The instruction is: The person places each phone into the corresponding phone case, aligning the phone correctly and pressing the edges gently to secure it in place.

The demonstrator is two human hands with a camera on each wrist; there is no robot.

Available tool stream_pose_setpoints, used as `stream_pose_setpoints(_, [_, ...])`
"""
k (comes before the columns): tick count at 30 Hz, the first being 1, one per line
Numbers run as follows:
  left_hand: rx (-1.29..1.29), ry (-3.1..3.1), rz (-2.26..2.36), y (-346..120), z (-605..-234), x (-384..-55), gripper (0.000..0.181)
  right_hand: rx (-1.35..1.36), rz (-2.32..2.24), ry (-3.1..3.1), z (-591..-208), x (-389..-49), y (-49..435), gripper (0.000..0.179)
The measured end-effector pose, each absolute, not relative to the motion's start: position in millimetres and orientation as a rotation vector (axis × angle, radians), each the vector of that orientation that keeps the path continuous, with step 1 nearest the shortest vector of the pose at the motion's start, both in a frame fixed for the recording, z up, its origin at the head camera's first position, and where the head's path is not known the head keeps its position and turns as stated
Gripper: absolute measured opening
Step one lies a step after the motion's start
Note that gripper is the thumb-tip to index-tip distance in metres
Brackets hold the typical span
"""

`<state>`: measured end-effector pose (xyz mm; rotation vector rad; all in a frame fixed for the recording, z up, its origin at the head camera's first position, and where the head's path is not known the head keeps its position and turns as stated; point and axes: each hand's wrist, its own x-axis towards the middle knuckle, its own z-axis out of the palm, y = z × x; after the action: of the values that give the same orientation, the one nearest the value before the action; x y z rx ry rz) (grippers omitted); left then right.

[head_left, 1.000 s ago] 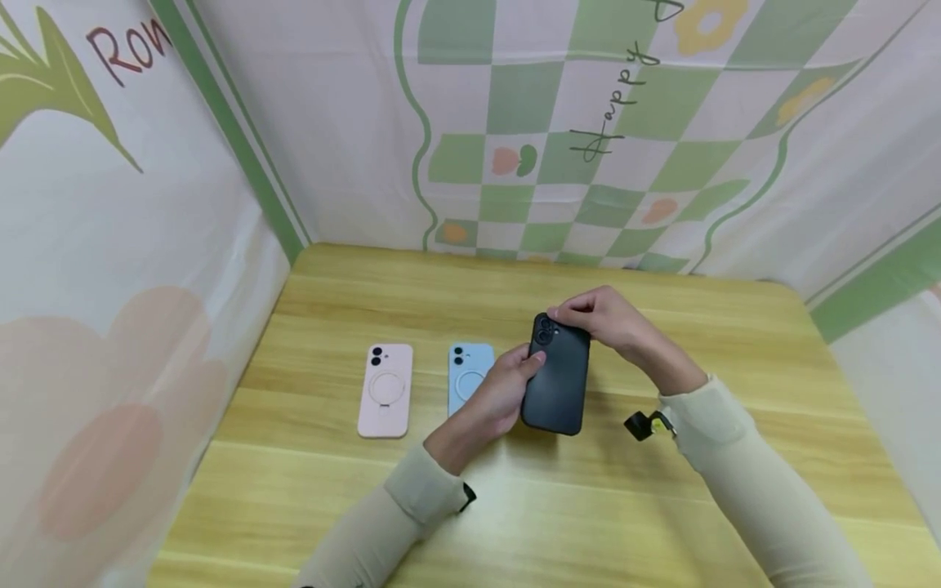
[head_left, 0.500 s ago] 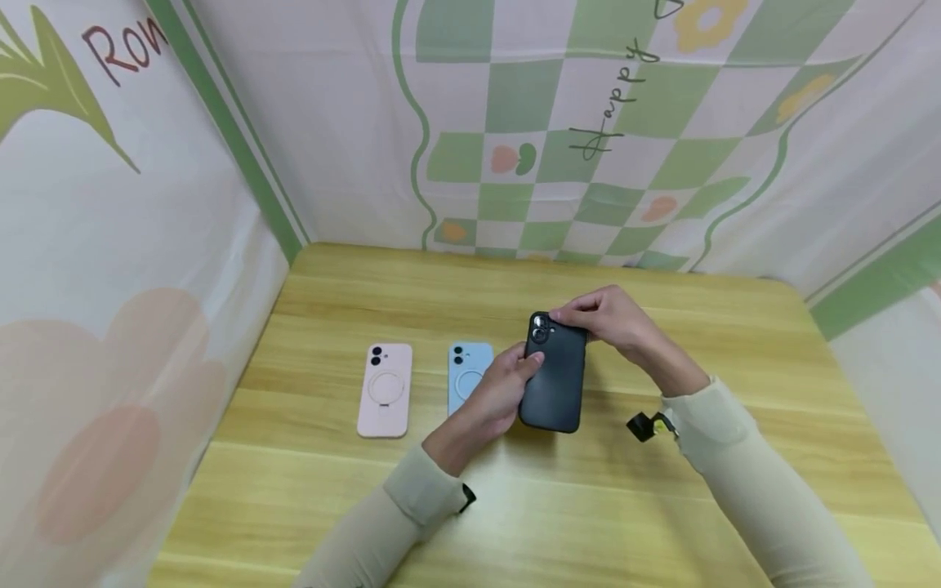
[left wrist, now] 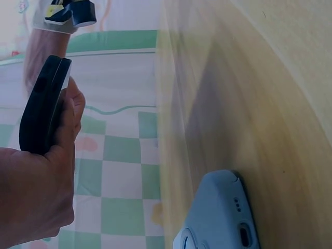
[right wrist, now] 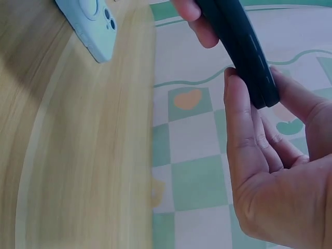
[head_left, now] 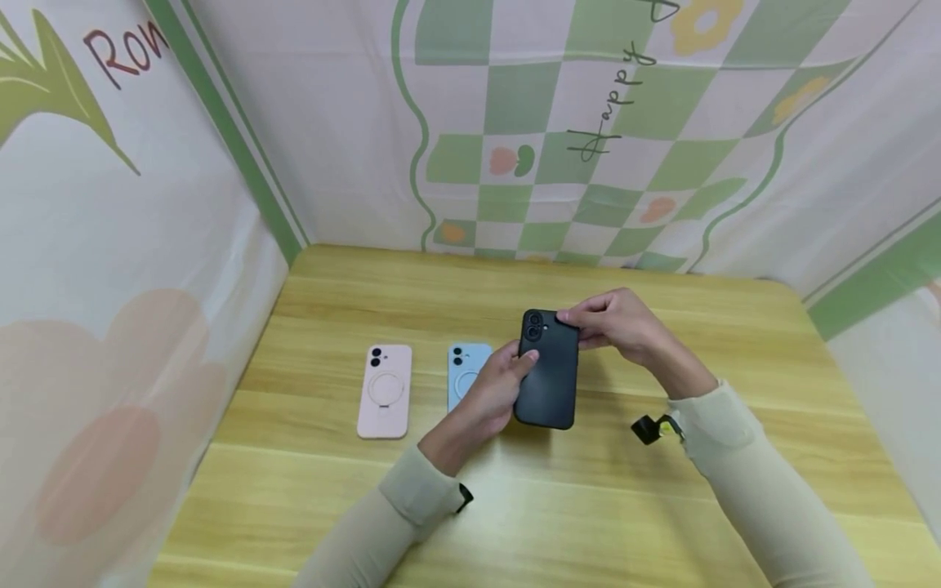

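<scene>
A black phone (head_left: 551, 380), apparently in a black case, is held above the table with its back and two round lenses turned up in the head view. My left hand (head_left: 496, 392) grips its left side, the thumb lying on the back. At the top right corner my right hand (head_left: 617, 327) pinches it between thumb and fingers. The right wrist view shows the black phone (right wrist: 241, 49) edge-on, with a seam along its side. Just left of it, a light blue phone (head_left: 465, 363) lies partly hidden behind my left hand.
Farther left on the wooden table (head_left: 309, 490) lies a pink phone (head_left: 385, 416), lenses upward, with a ring on its back. A patterned cloth (head_left: 515, 98) hangs behind the table's far edge, and another cloth wall (head_left: 184, 245) stands at the left.
The black phone has shifted slightly to the left with my left hand. My right hand has slid a little to the right along its top edge. The other phones have not moved.
</scene>
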<state>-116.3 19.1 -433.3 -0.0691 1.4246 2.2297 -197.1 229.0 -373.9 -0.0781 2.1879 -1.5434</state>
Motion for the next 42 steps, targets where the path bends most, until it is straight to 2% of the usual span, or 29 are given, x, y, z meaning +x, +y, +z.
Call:
stream_pose_setpoints(11, [-0.061, 1.414, 2.236, 18.0, -432.0, -114.3, 0.037, -0.084, -1.617, 2.122, -378.1, -197.1, 231.7, 0.011])
stream_pose_setpoints(29, [0.014, 1.451, 2.183, 11.6, -429.5, -117.1, 0.04, -0.087, -1.73, 2.063, -378.4, -193.3, 233.3, 0.016])
stream_pose_setpoints(42, [-0.032, 1.695, 2.099, 5.9, -427.1, -122.9, 0.032, -0.074, -1.768, 2.054, -378.1, -189.1, 232.3, 0.011])
